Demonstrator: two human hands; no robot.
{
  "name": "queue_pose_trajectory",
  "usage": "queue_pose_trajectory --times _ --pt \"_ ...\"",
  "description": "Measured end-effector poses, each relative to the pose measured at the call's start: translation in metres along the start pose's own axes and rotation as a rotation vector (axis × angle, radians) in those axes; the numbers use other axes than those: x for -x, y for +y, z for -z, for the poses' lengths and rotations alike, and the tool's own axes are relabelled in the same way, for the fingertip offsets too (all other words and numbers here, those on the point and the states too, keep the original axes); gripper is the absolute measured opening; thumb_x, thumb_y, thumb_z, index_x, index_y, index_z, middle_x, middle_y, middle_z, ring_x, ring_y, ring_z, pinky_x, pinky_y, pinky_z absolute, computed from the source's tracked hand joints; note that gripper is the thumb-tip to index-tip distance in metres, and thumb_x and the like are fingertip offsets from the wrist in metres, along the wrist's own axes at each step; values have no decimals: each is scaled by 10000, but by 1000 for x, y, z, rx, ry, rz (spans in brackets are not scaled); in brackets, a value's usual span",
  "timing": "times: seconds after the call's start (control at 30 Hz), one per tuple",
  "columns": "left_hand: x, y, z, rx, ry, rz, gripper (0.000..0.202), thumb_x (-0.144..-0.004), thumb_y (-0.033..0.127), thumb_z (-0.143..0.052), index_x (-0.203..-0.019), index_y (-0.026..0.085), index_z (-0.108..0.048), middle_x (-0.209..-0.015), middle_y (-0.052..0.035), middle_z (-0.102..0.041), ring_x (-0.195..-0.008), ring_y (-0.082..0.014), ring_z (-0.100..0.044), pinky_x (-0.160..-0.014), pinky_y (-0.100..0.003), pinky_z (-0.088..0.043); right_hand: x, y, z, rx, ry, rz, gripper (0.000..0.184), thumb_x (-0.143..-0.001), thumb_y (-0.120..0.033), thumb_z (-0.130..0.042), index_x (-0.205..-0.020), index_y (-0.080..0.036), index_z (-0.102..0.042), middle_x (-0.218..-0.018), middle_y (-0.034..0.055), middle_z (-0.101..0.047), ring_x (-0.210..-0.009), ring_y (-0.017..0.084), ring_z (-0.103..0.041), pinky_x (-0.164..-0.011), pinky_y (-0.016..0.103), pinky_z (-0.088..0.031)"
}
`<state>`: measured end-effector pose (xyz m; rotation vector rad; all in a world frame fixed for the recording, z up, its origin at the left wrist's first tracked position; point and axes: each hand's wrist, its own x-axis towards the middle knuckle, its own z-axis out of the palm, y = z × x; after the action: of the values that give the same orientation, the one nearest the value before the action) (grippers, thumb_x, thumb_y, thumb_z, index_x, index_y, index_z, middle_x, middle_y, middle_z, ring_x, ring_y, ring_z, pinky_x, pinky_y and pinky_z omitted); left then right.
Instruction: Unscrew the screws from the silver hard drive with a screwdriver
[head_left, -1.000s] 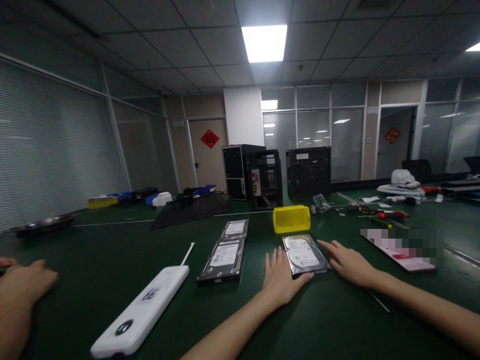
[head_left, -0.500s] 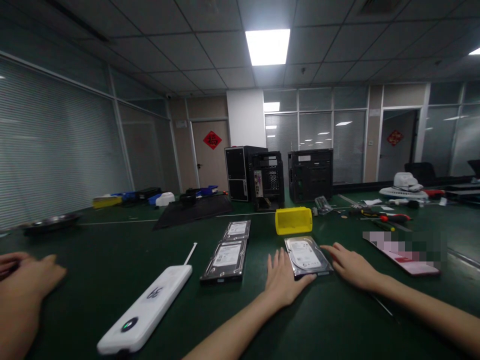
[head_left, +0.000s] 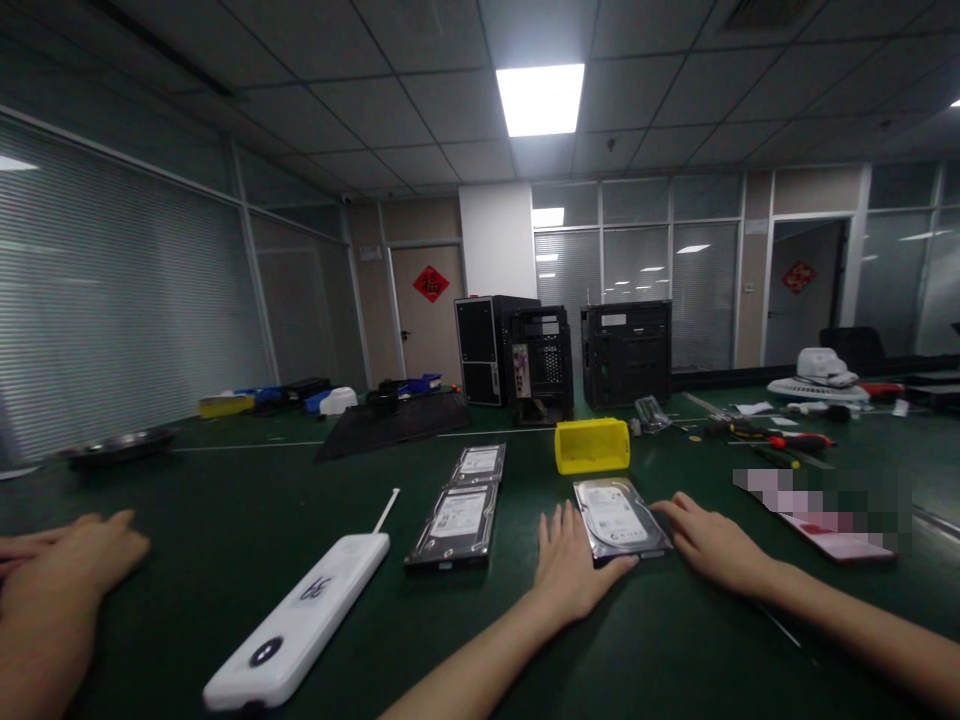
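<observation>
The hard drive (head_left: pixel 611 515) lies label up on the green counter (head_left: pixel 645 660), between the person's two hands, which stand apart from each other, one at its nine o'clock and one at its three; the left hand (head_left: pixel 566 570) has its fingers spread along the drive's left side, thumb reaching to the near edge; the right hand (head_left: pixel 709 540) puts a forefinger to the right edge, and I cannot tell how its other fingers are bent.

Taking the drive as the dial's centre, a yellow bin (head_left: pixel 592 447) sits close by at eleven o'clock; two more drives (head_left: pixel 457 515) lie end to end near nine; a long white device (head_left: pixel 300 620) rests between eight and nine; further out at nine, another person's hand (head_left: pixel 97 555) shows at the picture's edge; a flat pink item (head_left: pixel 855 538), partly pixelated, is at three; a red-handled tool (head_left: pixel 806 441) lies beyond two; a black computer case (head_left: pixel 626 355) stands at twelve, well beyond the bin.
</observation>
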<state>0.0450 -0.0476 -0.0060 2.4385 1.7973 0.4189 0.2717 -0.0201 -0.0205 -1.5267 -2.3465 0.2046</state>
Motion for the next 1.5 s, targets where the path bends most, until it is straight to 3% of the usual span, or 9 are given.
queue_pose_trajectory --times 0.43,0.6,0.7,0.8,0.9,1.0,1.1,1.2,1.5 --pt "1 1 1 -2 -4 8 956 -675 753 -223 -1351 78 -202 -1407 -146 -210 -1296 -319 -105 -1051 -472 -26 3 -5 -2 27 53 33 280 -826 -326 -330 -1045 -246 -485 -1005 58 -465 -731 164 -566 -665 310 -397" --pt "1 1 3 11 -9 4 957 -672 757 -232 -1349 80 -206 -1406 -152 -210 -1296 -318 -107 -1050 -474 -29 0 4 0 -64 33 28 293 -827 -309 -352 -1066 -227 -501 -1027 72 -487 -810 168 -568 -721 297 -408" --pt "0 2 6 26 -12 12 961 -667 760 -245 -1351 87 -202 -1409 -153 -200 -1296 -319 -102 -1049 -474 -29 -19 17 19 -199 53 -14 334 -830 -252 -345 -1130 -181 -474 -1026 93 -519 -851 157 -569 -742 262 -422" --pt "0 3 8 40 -33 10 959 -670 760 -243 -1355 91 -190 -1412 -151 -188 -1299 -317 -86 -1048 -479 -27 -56 21 46 -252 -24 -143 405 -850 -207 -237 -1218 -170 -404 -885 81 -586 -550 109 -569 -524 231 -441" --pt "1 3 8 38 -29 10 961 -667 765 -238 -1354 94 -200 -1412 -147 -193 -1299 -315 -86 -1050 -478 -27 -102 6 58 -59 -39 -104 338 -834 -237 -326 -1060 -163 -566 -790 66 -625 -576 127 -585 -528 218 -434" --pt "2 2 5 27 -31 20 961 -663 768 -238 -1350 97 -217 -1411 -140 -200 -1299 -313 -93 -1054 -473 -37 -139 -17 44 29 10 -94 227 -758 -224 -488 -907 -162 -649 -907 95 -635 -820 191 -600 -693 256 -433" --pt "1 1 3 10 -15 29 963 -667 764 -235 -1347 83 -225 -1409 -145 -203 -1299 -314 -90 -1056 -470 -33 -160 -32 16 123 62 -140 256 -739 -170 -509 -958 -149 -639 -1010 157 -607 -949 260 -565 -761 334 -414" --pt "0 2 3 6 -17 29 951 -672 757 -239 -1348 88 -223 -1408 -140 -211 -1298 -318 -96 -1055 -472 -28 -168 -35 -5 188 82 -162 271 -782 -155 -460 -1000 -161 -621 -1039 159 -597 -990 258 -548 -782 345 -406" --pt "0 1 0 7 -14 14 969 -674 763 -216 -1348 66 -213 -1406 -156 -203 -1298 -319 -92 -1055 -470 -31 -186 -26 -15 280 46 -205 285 -841 -309 -461 -1043 -122 -534 -1057 84 -554 -942 184 -539 -799 391 -432"
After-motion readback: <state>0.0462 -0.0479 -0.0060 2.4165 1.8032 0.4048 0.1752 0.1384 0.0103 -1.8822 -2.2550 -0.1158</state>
